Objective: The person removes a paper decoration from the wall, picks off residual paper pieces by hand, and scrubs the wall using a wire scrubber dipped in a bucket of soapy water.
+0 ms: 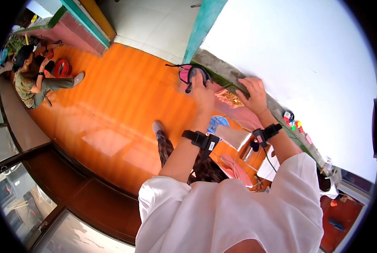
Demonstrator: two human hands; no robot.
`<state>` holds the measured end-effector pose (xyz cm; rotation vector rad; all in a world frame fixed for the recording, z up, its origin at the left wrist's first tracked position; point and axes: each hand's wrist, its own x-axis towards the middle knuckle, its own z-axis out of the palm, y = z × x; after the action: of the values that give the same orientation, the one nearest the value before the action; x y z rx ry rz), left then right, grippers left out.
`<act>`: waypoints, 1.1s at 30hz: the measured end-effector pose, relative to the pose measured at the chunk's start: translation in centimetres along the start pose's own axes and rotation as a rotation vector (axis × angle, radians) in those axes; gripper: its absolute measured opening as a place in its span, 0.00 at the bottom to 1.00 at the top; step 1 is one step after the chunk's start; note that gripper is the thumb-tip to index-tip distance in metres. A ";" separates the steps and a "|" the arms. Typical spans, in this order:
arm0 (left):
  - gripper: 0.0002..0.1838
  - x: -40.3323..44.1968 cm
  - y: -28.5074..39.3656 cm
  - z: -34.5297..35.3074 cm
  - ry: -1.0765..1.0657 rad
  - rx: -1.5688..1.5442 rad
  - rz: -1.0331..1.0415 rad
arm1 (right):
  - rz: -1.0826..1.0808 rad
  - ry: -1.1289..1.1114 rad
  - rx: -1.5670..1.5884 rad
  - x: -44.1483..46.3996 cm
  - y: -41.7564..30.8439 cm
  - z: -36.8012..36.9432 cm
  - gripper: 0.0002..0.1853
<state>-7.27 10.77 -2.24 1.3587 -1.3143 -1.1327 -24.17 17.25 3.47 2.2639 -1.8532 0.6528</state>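
Two in frame, upper centre: left hand fingers over pink-grey bag, can't tell if gripping; right hand loosely spread by grey ledge.

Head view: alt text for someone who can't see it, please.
The wearer's left hand is on a pink-and-grey strapped item; the open right hand is by a wall ledge. Farther off, another person sits near a red container on an orange floor.

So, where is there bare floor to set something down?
Bare: the orange floor between the seated person's shoe and the pink-grey item. Crowded: between the forearms, with a blue round object and a pale flat one.
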 end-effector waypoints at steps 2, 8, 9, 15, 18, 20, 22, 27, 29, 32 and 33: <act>0.27 -0.4 0.2 0.6 -0.027 -0.048 -0.057 | 0.012 0.001 0.019 0.4 0.0 0.4 0.20; 0.24 -1.3 -0.3 2.7 0.192 -0.078 0.141 | 0.019 -0.013 0.030 0.3 -0.1 0.0 0.19; 0.24 -1.1 0.0 2.5 0.192 -0.081 0.138 | 0.019 -0.017 0.027 0.3 -0.2 0.0 0.19; 0.23 -1.6 -0.8 2.3 0.130 -0.027 0.199 | 0.026 -0.002 0.024 0.6 -0.3 0.1 0.18; 0.23 -0.6 -0.2 1.6 0.191 -0.114 0.128 | 0.010 0.007 0.018 0.5 -0.3 0.0 0.18; 0.22 -0.7 -0.4 1.8 0.231 -0.001 0.217 | 0.003 0.014 0.022 0.4 -0.1 0.1 0.18; 0.22 -1.5 -0.7 1.6 0.172 -0.043 0.202 | 0.005 0.010 0.023 0.4 -0.2 0.1 0.18; 0.23 0.0 -1.5 1.0 0.191 -0.113 0.137 | 0.005 0.005 0.015 0.3 -0.1 0.2 0.18; 0.23 -1.2 -2.5 1.4 0.127 -0.090 0.123 | 0.014 0.012 0.016 0.2 -0.1 0.3 0.17; 0.24 -2.2 -3.0 2.3 0.070 -0.078 0.105 | 0.010 0.008 0.023 0.4 -0.2 0.2 0.17; 0.24 -2.4 -3.0 2.4 0.073 -0.087 0.087 | 0.009 0.009 0.024 0.4 -0.2 0.2 0.17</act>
<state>-9.20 13.19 -5.60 1.2562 -1.2453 -1.0591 -23.85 16.90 3.53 2.2646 -1.8631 0.6885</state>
